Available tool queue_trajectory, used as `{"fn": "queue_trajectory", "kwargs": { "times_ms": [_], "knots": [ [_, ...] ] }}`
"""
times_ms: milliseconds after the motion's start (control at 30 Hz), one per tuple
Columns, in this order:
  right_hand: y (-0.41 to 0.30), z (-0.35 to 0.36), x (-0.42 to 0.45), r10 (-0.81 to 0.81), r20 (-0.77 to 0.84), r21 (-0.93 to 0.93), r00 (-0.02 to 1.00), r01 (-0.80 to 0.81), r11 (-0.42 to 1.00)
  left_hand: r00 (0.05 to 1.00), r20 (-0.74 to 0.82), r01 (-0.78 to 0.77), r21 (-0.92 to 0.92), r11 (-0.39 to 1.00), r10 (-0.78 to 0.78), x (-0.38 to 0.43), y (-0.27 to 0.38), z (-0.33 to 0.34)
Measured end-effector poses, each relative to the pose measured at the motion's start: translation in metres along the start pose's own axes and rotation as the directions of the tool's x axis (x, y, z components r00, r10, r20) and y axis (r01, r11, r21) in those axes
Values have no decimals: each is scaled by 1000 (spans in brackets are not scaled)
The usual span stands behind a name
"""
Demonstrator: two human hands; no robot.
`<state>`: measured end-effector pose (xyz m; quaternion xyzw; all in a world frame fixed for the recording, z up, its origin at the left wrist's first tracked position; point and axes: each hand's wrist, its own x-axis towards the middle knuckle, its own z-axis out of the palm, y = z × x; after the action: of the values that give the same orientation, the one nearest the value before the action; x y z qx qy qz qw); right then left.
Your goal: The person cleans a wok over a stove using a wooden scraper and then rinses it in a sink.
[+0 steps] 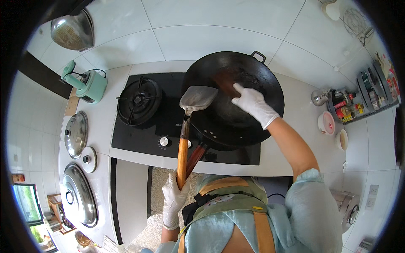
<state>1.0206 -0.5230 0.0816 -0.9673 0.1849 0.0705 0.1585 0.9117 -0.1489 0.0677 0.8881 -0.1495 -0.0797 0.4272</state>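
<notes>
My left hand (175, 193), in a white glove, grips the orange-brown wooden handle of a metal wok spatula (199, 96). The spatula's broad blade is raised, overlapping the left side of a large black wok (234, 110) in the view. Over the wok's right half is my gloved right hand (251, 101), index finger extended and nothing visible in its grasp. I cannot tell if that fingertip touches the metal. A reddish-brown patch shows on the wok's inner surface by the finger. The wok's dark red wooden handle (196, 158) points towards me, close to the spatula handle.
Beneath the wok is a black glass gas hob (171, 126) with a bare left burner (138, 99). Metal lids (79, 196) and a mint-green appliance (91, 87) stand left. At right are a condiment rack (364, 104), a lidded bowl (326, 122) and a small bowl (342, 140).
</notes>
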Motion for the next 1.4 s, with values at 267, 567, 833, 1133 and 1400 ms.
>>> {"fn": "queue_trajectory", "kwargs": {
  "times_ms": [267, 567, 833, 1133, 1400],
  "knots": [
    [-12, 18, -27, -27, 68, 117, 997, 19, 993, 998, -10, 56, -72, 996, -57, -2, -4, 2],
    [-29, 38, -12, 83, 47, 11, 995, -84, 996, 998, -21, 56, -55, 997, -57, 1, -2, 1],
    [-33, 21, -13, 85, -6, 14, 996, -85, 996, 999, -8, 37, -39, 999, -38, -2, -7, -2],
    [17, -1, -19, 227, -35, -232, 973, -229, 945, 999, -37, 13, -68, 998, -16, -4, -14, 5],
    [46, -6, -19, 150, -62, -234, 987, -160, 959, 999, -42, 11, -50, 999, -13, -6, -15, 0]
  ]
}}
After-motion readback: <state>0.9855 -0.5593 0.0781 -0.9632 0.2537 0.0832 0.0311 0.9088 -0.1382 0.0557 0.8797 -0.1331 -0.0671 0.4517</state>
